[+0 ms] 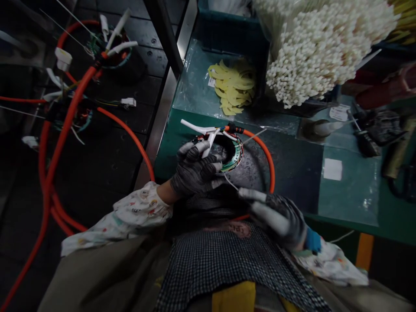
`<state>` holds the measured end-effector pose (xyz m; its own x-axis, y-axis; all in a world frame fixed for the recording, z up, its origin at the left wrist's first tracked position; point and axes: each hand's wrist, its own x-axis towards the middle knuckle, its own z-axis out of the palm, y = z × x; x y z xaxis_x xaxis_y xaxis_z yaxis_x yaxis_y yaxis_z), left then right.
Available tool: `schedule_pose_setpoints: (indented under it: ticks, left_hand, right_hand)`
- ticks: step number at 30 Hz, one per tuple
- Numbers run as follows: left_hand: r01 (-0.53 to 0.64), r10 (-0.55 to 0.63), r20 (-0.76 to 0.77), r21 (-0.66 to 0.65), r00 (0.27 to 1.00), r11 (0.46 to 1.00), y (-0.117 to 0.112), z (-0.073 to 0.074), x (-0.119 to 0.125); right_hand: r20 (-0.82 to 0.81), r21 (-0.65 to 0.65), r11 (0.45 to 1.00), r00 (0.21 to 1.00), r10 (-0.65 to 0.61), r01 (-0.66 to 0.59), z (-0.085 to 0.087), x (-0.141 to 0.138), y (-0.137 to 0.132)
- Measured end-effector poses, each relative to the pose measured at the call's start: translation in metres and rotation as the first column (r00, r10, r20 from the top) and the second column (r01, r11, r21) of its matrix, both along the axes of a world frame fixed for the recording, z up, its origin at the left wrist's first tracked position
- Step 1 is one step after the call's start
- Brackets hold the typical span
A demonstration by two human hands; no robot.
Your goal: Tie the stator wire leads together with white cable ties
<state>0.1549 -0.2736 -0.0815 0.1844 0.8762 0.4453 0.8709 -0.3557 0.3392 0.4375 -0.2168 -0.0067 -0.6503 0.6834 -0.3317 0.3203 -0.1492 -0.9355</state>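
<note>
So from the head cam, the only view here, the wire-wound ring (pixel 238 157) sits on the bench (pixel 394 227) right in front of the person, round opening facing up, so there's no real long axis to speak of. The left hand (pixel 199 170) is the nearer one, lying over the ring's near-left side with its fingers by the upright white sleeve (pixel 211 142). The right hand (pixel 277 216) is apart from the ring, off its near-right side, so the ring lies up and to the left of those fingers. What links them is a thin white cord (pixel 231 182) slanting from the ring's near edge down to the right fingertips. Those look pinched together on the cord's end, though that hand's a bit blurry. Left fingers are slightly bent and spread, touching the ring, but I honestly can't tell if they're clamped on anything. An orange cable (pixel 269 158) curves around the ring's right side.
</note>
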Motion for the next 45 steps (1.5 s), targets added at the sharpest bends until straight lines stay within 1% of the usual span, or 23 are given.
schedule_pose_setpoints:
  ticks: [1,2,4,6,7,8,9,11,13,16,18,20,21,22,23,25,26,31,35,39,42,44,45]
  left_hand:
    - [0.015,-0.015,0.003,0.01,1.0,1.0,0.0,0.0,-0.002]
    - [0.027,-0.027,0.011,0.015,1.0,1.0,0.0,0.0,-0.003]
    - [0.028,-0.027,0.034,-0.033,0.999,0.999,0.001,0.0,-0.004]
    - [0.0,0.007,0.047,-0.139,0.999,0.99,0.002,0.002,-0.003]
    - [-0.014,0.024,0.053,-0.184,0.998,0.983,0.003,0.003,-0.002]
    - [-0.021,0.035,0.062,-0.212,0.997,0.977,0.004,0.004,-0.001]
    - [-0.02,0.037,0.076,-0.216,0.996,0.976,0.004,0.005,-0.001]
    - [-0.012,0.031,0.096,-0.19,0.995,0.982,0.005,0.006,0.0]
    - [-0.019,0.036,0.099,-0.169,0.994,0.985,0.006,0.005,-0.001]
    - [-0.039,0.061,0.097,-0.22,0.993,0.975,0.007,0.005,-0.002]
    - [-0.018,0.049,0.117,-0.247,0.992,0.969,0.007,0.005,-0.002]
    - [0.006,0.032,0.156,-0.233,0.987,0.972,0.008,0.006,-0.002]
    - [0.01,0.03,0.175,-0.221,0.984,0.975,0.008,0.006,-0.002]
    - [0.009,0.033,0.192,-0.213,0.981,0.977,0.008,0.007,-0.002]
    - [0.004,0.041,0.203,-0.216,0.978,0.976,0.009,0.007,-0.001]
    - [-0.007,0.06,0.206,-0.247,0.977,0.969,0.009,0.008,-0.001]
    - [-0.013,0.068,0.199,-0.265,0.978,0.964,0.01,0.008,-0.001]
    - [-0.064,0.124,0.159,-0.334,0.979,0.941,0.01,0.011,0.001]
    - [-0.053,0.116,0.18,-0.323,0.977,0.945,0.01,0.013,0.0]
    - [-0.054,0.109,0.143,-0.343,0.984,0.938,0.009,0.012,-0.001]
    - [-0.047,0.088,0.119,-0.309,0.989,0.95,0.007,0.009,-0.002]
    - [-0.04,0.069,0.115,-0.234,0.991,0.971,0.006,0.007,-0.002]
    - [-0.033,0.057,0.114,-0.199,0.992,0.979,0.006,0.006,-0.002]
  right_hand:
    - [0.008,0.174,0.985,1.0,-0.01,0.009,-0.011,-0.007,0.003]
    - [0.001,0.292,0.956,0.999,-0.033,0.031,-0.021,-0.014,0.007]
    - [-0.045,0.455,0.886,0.996,-0.082,0.093,-0.036,-0.028,0.016]
    - [-0.105,0.632,0.756,0.985,-0.134,0.171,-0.04,-0.038,0.026]
    - [-0.12,0.703,0.685,0.981,-0.149,0.19,-0.039,-0.042,0.031]
    - [-0.113,0.755,0.63,0.982,-0.152,0.184,-0.037,-0.045,0.036]
    - [-0.083,0.783,0.603,0.987,-0.14,0.152,-0.035,-0.048,0.041]
    - [-0.011,0.811,0.583,0.997,-0.082,0.057,-0.032,-0.056,0.048]
    - [0.032,0.81,0.586,0.999,-0.021,-0.013,-0.032,-0.063,0.053]
    - [0.002,0.764,0.645,1.0,0.029,-0.021,-0.031,-0.073,0.058]
    - [-0.093,0.675,0.734,0.996,-0.017,0.076,-0.026,-0.077,0.062]
    - [-0.177,0.52,0.841,0.982,-0.061,0.146,-0.02,-0.077,0.067]
    - [-0.203,0.441,0.887,0.978,-0.047,0.135,-0.017,-0.076,0.069]
    - [-0.22,0.386,0.918,0.976,-0.001,0.087,-0.014,-0.074,0.072]
    - [-0.226,0.365,0.931,0.971,0.072,0.016,-0.013,-0.072,0.074]
    - [-0.227,0.371,0.923,0.955,0.193,-0.098,-0.013,-0.067,0.077]
    - [-0.227,0.375,0.919,0.949,0.217,-0.12,-0.014,-0.064,0.078]
    - [-0.254,0.341,0.934,0.947,0.198,-0.104,-0.019,-0.059,0.079]
    - [-0.291,0.398,0.912,0.929,0.228,-0.099,-0.024,-0.06,0.079]
    - [-0.242,0.433,0.895,0.942,0.232,-0.109,-0.03,-0.059,0.079]
    - [-0.257,0.485,0.861,0.916,0.307,-0.152,-0.038,-0.056,0.076]
    - [-0.254,0.505,0.838,0.893,0.371,-0.204,-0.046,-0.051,0.072]
    - [-0.234,0.504,0.836,0.897,0.375,-0.218,-0.049,-0.049,0.069]
